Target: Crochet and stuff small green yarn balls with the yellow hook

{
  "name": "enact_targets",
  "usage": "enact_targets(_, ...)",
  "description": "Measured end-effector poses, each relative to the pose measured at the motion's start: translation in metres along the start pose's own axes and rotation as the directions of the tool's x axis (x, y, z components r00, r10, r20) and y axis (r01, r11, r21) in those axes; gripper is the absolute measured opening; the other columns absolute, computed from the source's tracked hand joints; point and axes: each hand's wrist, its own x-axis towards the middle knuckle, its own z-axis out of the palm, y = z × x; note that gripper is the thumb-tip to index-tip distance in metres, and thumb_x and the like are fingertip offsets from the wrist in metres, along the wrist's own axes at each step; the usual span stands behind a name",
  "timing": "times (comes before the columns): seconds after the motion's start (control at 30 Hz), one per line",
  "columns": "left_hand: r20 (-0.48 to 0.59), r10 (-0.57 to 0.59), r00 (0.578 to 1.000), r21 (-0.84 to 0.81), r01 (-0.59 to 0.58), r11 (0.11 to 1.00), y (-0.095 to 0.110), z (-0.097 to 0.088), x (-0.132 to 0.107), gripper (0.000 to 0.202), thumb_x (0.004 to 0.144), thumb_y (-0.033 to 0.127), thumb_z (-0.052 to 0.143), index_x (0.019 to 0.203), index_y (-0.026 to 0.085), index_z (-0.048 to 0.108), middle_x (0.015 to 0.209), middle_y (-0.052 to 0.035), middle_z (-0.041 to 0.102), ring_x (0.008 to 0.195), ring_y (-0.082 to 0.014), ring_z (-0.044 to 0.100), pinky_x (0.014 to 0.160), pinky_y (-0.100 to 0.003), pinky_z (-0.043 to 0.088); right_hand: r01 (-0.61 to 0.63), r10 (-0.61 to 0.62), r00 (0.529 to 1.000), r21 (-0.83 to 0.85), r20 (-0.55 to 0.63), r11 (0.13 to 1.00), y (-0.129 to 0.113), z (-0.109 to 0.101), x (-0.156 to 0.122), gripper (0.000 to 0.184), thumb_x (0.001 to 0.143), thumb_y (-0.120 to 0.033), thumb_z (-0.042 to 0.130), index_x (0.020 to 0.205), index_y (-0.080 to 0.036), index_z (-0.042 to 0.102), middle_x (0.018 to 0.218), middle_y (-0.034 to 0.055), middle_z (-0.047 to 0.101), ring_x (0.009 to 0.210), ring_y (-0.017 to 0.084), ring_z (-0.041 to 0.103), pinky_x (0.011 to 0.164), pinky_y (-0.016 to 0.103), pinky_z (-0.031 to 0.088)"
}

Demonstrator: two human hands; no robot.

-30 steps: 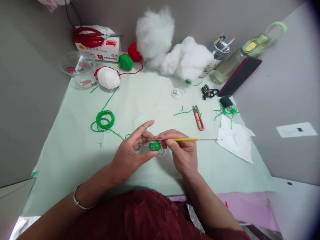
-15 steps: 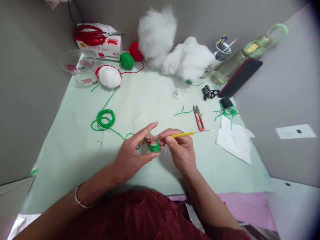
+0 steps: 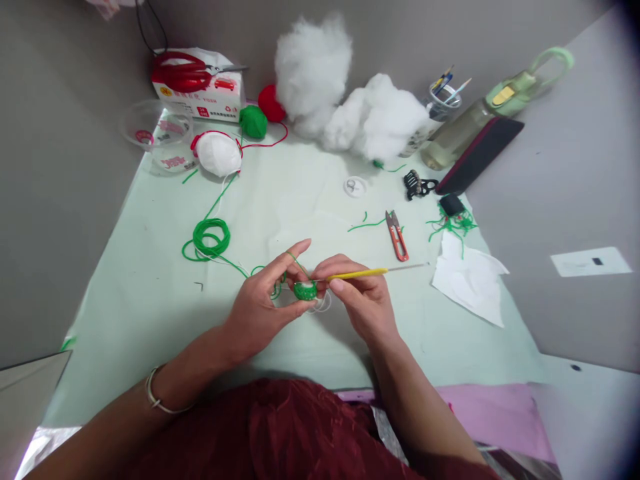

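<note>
A small green crochet piece (image 3: 305, 291) with a pale inside is pinched between the thumb and fingers of my left hand (image 3: 263, 293). Green yarn runs over my raised left index finger and down to the piece. My right hand (image 3: 363, 293) grips a crochet hook (image 3: 357, 273) by its yellow handle, its metal tip at the edge of the piece. A thin white strand (image 3: 323, 305) loops out below the piece. From my left hand the working yarn trails to a loose green yarn coil (image 3: 211, 238) on the table.
Orange-handled thread snips (image 3: 397, 237), a black hair clip (image 3: 419, 185) and torn white paper (image 3: 470, 280) lie to the right. Farther back are white stuffing (image 3: 370, 120), yarn balls (image 3: 253, 121), a tissue box (image 3: 200, 100) with red scissors (image 3: 183, 72), a plastic tub (image 3: 157, 127) and a bottle (image 3: 460, 137).
Both hands have shifted slightly left with the crochet piece. The hook's tip has drawn back to the right, closer to the piece's edge.
</note>
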Motion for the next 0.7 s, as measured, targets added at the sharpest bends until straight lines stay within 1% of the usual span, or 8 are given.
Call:
enact_targets(0.13, 0.019, -0.037, 0.999, -0.102, 0.039, 0.994, 0.002, -0.001, 0.001, 0.081, 0.077, 0.022, 0.087, 0.151, 0.029, 0.055, 0.093, 0.001, 0.066, 0.094, -0.0185, 0.064, 0.095, -0.034, 0.049, 0.048, -0.04, 0.997, -0.126, 0.069, 0.991, -0.008, -0.004, 0.002, 0.012, 0.092, -0.029, 0.077, 0.102, -0.025, 0.083, 0.1, 0.0065, 0.076, 0.087, 0.017, 0.071, 0.077, 0.033, 0.061)
enact_targets(0.23, 0.047, -0.058, 0.997, -0.168, 0.065, 0.984, 0.003, -0.003, 0.002, 0.087, 0.076, 0.021, 0.087, 0.155, 0.026, 0.049, 0.093, 0.0006, 0.066, 0.095, -0.0185, 0.063, 0.096, -0.034, 0.049, 0.101, -0.092, 0.994, -0.18, 0.058, 0.979, -0.012, -0.003, 0.002, 0.012, 0.094, -0.027, 0.075, 0.103, -0.026, 0.083, 0.098, 0.0066, 0.077, 0.085, 0.017, 0.072, 0.078, 0.035, 0.062)
enact_targets(0.33, 0.067, -0.088, 0.994, -0.223, 0.101, 0.97, 0.004, -0.004, 0.002, 0.086, 0.076, 0.02, 0.088, 0.153, 0.026, 0.051, 0.093, 0.001, 0.065, 0.095, -0.0177, 0.063, 0.097, -0.034, 0.048, 0.142, -0.143, 0.99, -0.128, 0.001, 0.982, -0.01, -0.001, 0.0, 0.012, 0.096, -0.027, 0.072, 0.101, -0.027, 0.084, 0.092, 0.0055, 0.079, 0.082, 0.018, 0.072, 0.074, 0.035, 0.062)
enact_targets(0.43, 0.085, -0.115, 0.99, -0.255, 0.133, 0.958, 0.005, -0.005, 0.003, 0.088, 0.074, 0.022, 0.09, 0.153, 0.025, 0.051, 0.093, 0.0013, 0.064, 0.094, -0.017, 0.063, 0.096, -0.032, 0.049, 0.108, -0.107, 0.994, 0.017, -0.028, 0.994, -0.003, -0.001, -0.001, 0.013, 0.097, -0.03, 0.071, 0.101, -0.027, 0.083, 0.092, 0.0042, 0.079, 0.076, 0.016, 0.072, 0.07, 0.033, 0.061)
enact_targets(0.5, 0.07, -0.119, 0.99, -0.215, 0.132, 0.968, 0.006, -0.005, 0.003, 0.088, 0.074, 0.024, 0.09, 0.153, 0.025, 0.05, 0.093, 0.0014, 0.064, 0.094, -0.0173, 0.063, 0.095, -0.032, 0.05, 0.054, -0.051, 0.998, 0.084, -0.039, 0.995, 0.002, -0.001, -0.001, 0.014, 0.097, -0.032, 0.07, 0.101, -0.026, 0.082, 0.093, 0.004, 0.078, 0.074, 0.015, 0.072, 0.071, 0.031, 0.061)
enact_targets(0.57, 0.008, -0.092, 0.996, -0.112, 0.092, 0.989, 0.004, -0.003, 0.002, 0.086, 0.077, 0.025, 0.088, 0.153, 0.026, 0.05, 0.092, 0.0017, 0.066, 0.093, -0.0181, 0.064, 0.096, -0.033, 0.05, 0.006, -0.001, 0.998, 0.095, -0.058, 0.995, 0.005, 0.0, -0.001, 0.016, 0.097, -0.036, 0.07, 0.101, -0.025, 0.082, 0.092, 0.0042, 0.076, 0.074, 0.015, 0.071, 0.071, 0.031, 0.061)
enact_targets(0.63, -0.05, -0.019, 0.999, 0.023, 0.02, 1.0, 0.001, -0.002, 0.002, 0.078, 0.08, 0.024, 0.085, 0.151, 0.029, 0.053, 0.092, 0.0015, 0.068, 0.094, -0.0193, 0.066, 0.098, -0.034, 0.049, -0.038, 0.044, 0.997, 0.082, -0.068, 0.996, 0.007, 0.003, 0.0, 0.02, 0.095, -0.04, 0.072, 0.102, -0.023, 0.081, 0.093, 0.0041, 0.074, 0.073, 0.014, 0.069, 0.069, 0.029, 0.06)
enact_targets(0.7, -0.057, 0.068, 0.996, 0.131, -0.06, 0.99, -0.003, -0.001, 0.002, 0.066, 0.083, 0.023, 0.082, 0.144, 0.031, 0.059, 0.094, 0.0006, 0.07, 0.098, -0.0212, 0.068, 0.101, -0.035, 0.049, -0.088, 0.093, 0.994, 0.076, -0.057, 0.993, 0.007, 0.006, 0.002, 0.022, 0.091, -0.041, 0.077, 0.103, -0.023, 0.08, 0.09, 0.002, 0.07, 0.069, 0.011, 0.065, 0.066, 0.026, 0.057)
